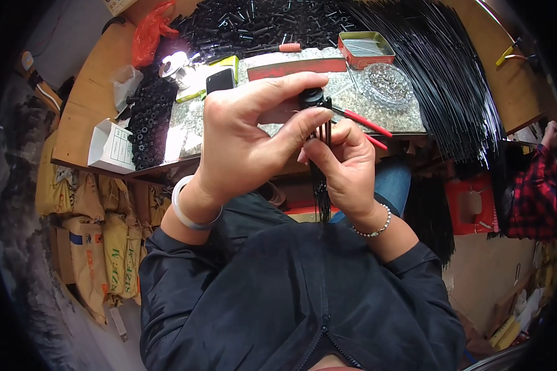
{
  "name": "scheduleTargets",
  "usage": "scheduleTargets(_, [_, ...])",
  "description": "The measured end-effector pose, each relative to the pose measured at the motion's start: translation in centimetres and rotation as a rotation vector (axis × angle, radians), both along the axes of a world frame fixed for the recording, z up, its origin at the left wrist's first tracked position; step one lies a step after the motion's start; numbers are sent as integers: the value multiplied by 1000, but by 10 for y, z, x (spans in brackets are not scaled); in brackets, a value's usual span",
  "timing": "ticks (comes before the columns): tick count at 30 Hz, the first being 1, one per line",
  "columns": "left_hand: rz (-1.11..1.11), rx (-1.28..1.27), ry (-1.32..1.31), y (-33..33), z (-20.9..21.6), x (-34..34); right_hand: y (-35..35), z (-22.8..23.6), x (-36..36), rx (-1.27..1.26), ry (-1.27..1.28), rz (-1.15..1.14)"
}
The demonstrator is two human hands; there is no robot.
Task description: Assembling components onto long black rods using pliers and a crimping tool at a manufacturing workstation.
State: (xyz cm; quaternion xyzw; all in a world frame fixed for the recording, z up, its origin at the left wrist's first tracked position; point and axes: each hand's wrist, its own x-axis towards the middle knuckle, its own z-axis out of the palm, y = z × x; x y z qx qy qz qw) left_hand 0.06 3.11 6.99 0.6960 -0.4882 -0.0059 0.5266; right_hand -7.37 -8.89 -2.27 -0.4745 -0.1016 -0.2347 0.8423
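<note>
In front of my chest, my left hand [244, 130] is closed around the upper end of a narrow black umbrella frame [321, 190]. Thumb and forefinger sit close to its round black hub [312, 96], and thin ribs run down from there. Lower on the same frame, my right hand [351, 172] pinches the ribs between thumb and fingers. The ribs' lower ends hang below the hands. Red-handled pliers [366, 122] lie on the table just beyond my right hand, partly hidden by it.
Black plastic parts [254, 28] heap at the back; long black rods [442, 74] spread at right. A clear dish [387, 85] of small metal pieces, a red tin [366, 60], a phone [220, 80] and a white box [112, 147] stand about. Another person's plaid sleeve [531, 191] shows at far right.
</note>
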Motion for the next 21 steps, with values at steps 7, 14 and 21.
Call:
scheduleTargets(7, [-11,-87,278,-2,2,-13,2,-1,-7,59,-65,74])
scheduleTargets(14, [-134,43,221,4,6,-1,5,5,-10,96,-3,122])
scheduleTargets(21, [-204,0,160,-3,6,0,-16,-12,-1,-200,150,492])
